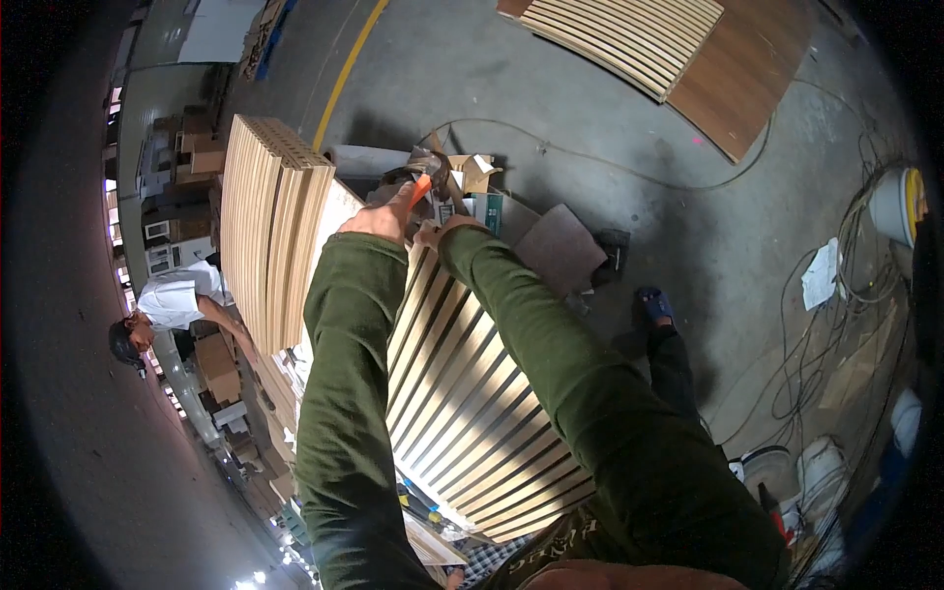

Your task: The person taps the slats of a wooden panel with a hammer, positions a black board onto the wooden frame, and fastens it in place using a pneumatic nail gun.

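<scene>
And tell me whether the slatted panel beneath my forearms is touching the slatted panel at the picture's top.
Apart: the head view plainly shows grey floor between the near slatted panel and the far slatted panel.

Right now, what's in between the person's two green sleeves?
In the head view, a pale wooden slatted panel with dark gaps lies between the left sleeve and the right sleeve.
</scene>
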